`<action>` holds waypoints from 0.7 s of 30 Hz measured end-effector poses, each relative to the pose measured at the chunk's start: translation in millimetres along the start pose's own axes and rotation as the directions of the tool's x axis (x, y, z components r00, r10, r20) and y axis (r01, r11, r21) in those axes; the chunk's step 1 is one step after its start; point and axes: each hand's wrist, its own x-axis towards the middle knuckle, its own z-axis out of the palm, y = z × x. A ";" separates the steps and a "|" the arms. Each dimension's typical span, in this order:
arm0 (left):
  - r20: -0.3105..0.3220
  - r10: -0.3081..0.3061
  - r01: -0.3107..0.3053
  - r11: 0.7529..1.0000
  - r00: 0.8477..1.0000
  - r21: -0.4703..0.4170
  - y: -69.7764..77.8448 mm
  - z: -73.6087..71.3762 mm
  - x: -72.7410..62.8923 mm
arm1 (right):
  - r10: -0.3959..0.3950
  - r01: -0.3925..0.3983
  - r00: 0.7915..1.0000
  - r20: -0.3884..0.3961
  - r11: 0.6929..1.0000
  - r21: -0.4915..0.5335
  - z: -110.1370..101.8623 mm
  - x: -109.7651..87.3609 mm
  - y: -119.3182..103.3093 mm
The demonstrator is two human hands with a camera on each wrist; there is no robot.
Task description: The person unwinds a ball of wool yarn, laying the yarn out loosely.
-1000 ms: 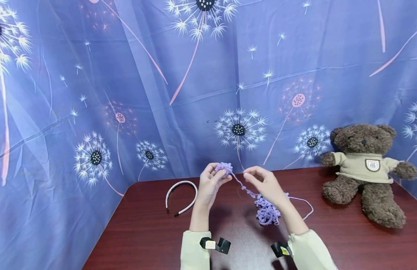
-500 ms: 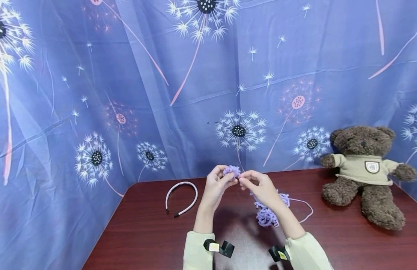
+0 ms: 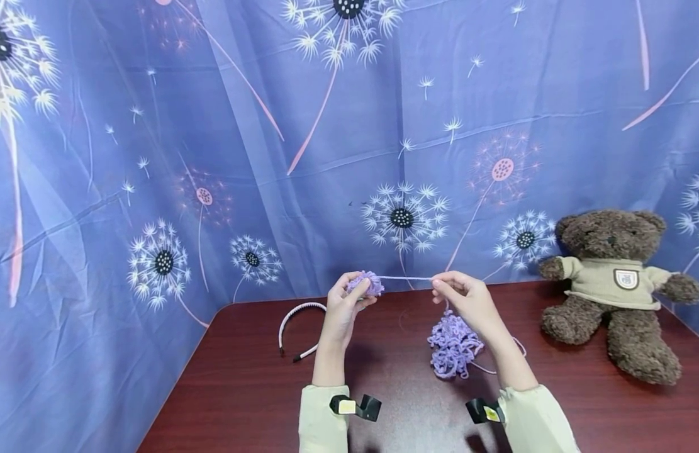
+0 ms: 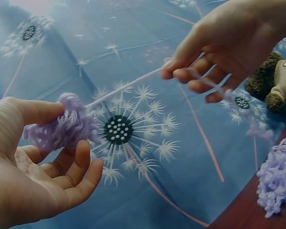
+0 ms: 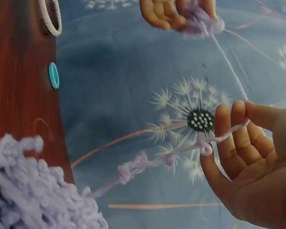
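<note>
My left hand [image 3: 341, 311] grips a small wound bundle of purple yarn [image 3: 374, 284] between thumb and fingers. From the bundle a single yarn strand [image 3: 406, 277] runs taut to my right hand [image 3: 465, 299], which pinches it between thumb and index finger. Past that pinch, in the right wrist view, a looser knotted length of the yarn [image 5: 174, 155] slopes down to a larger tangled pile of purple yarn [image 3: 452, 349]. The pile sits on the table below my right hand. The left wrist view shows the bundle [image 4: 64, 125] up close, its loops bunched under the thumb.
Left of my left hand lies a white headband [image 3: 289, 321], partly covered by that hand. A teal ring [image 5: 54, 75] is on the dark red table [image 3: 241, 377]. At the right sits a brown teddy bear [image 3: 612, 283]. A blue dandelion-print curtain [image 3: 326, 220] hangs behind.
My hands came together half a second ago and are now apart, with the left farther left, the right farther right. The strand between them has become straight and taut.
</note>
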 end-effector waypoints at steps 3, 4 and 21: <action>-0.018 0.000 0.000 1.000 1.000 -0.004 2.4 -4.3 0.5 | -0.006 0.006 1.000 -0.026 1.000 -0.010 -7.3 0.8 0.7; -0.022 -0.001 0.000 1.000 1.000 -0.005 3.0 -5.6 0.4 | -0.010 0.009 0.999 -0.035 1.000 -0.012 -9.4 1.0 1.0; 0.123 -0.034 0.033 0.999 0.992 0.009 7.0 -11.5 -2.2 | 0.010 -0.005 0.989 -0.149 0.999 0.038 -42.4 0.7 7.8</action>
